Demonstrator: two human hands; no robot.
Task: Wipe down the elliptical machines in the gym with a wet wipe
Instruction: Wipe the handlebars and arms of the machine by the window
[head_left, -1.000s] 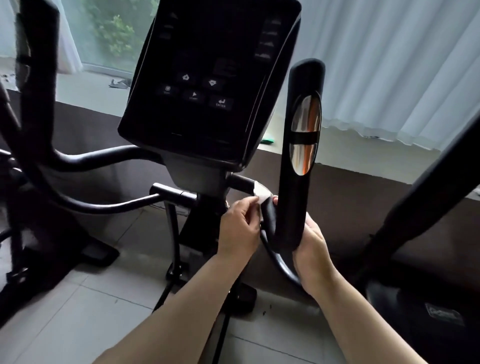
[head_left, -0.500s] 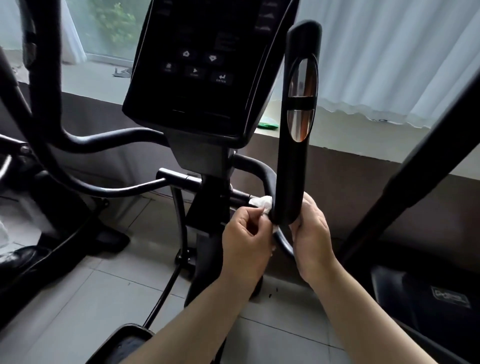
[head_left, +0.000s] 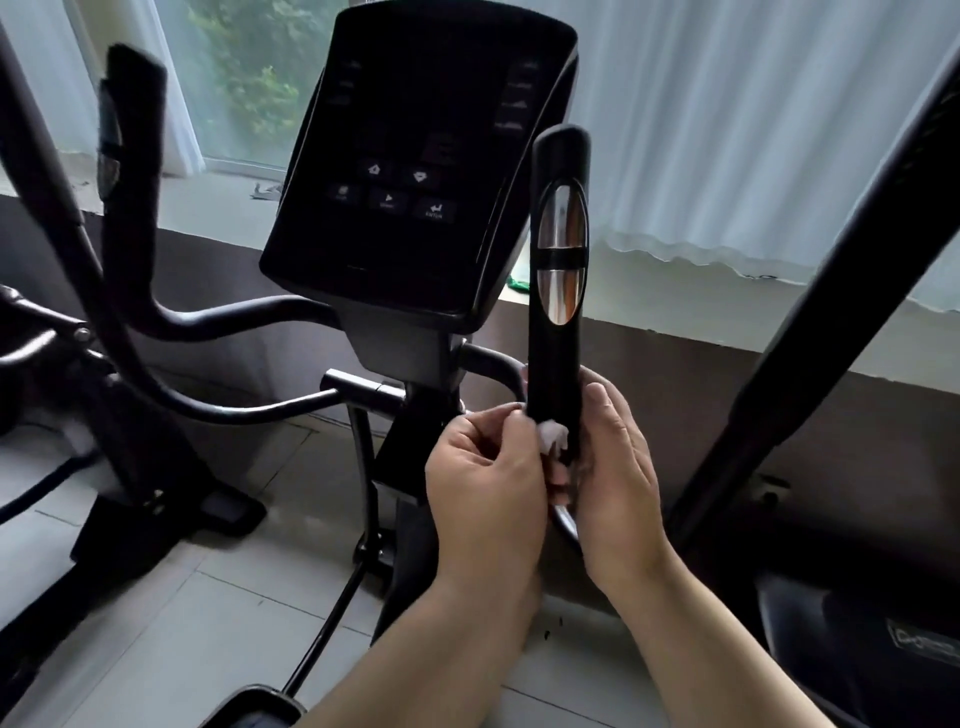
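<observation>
at the far left a padded black arm (head_left: 132, 156) stands upright, and a curved bar (head_left: 234, 321) runs from it toward the middle. behind it a window (head_left: 244, 78) shows green leaves. in the middle is the elliptical machine (head_left: 410, 358), its dark console (head_left: 415, 156) tilted toward the camera, the screen unlit and a few pale button marks showing. just right of the console stands an upright black handle (head_left: 558, 353) with two shiny metal plates (head_left: 562, 260) set in its face. the left hand (head_left: 488, 483) is at the lower end of this handle, fingers curled in and pinching a crumpled white wet wipe (head_left: 551, 434), which is pressed against the handle's lower left side. the right hand (head_left: 618, 467) is wrapped around the same lower end from the right, thumb lying along the front and fingers curled behind. pale curtains (head_left: 753, 130) hang behind on the right, and a thick black bar (head_left: 831, 322) slants across the far right. the floor (head_left: 182, 597) is pale tile.
</observation>
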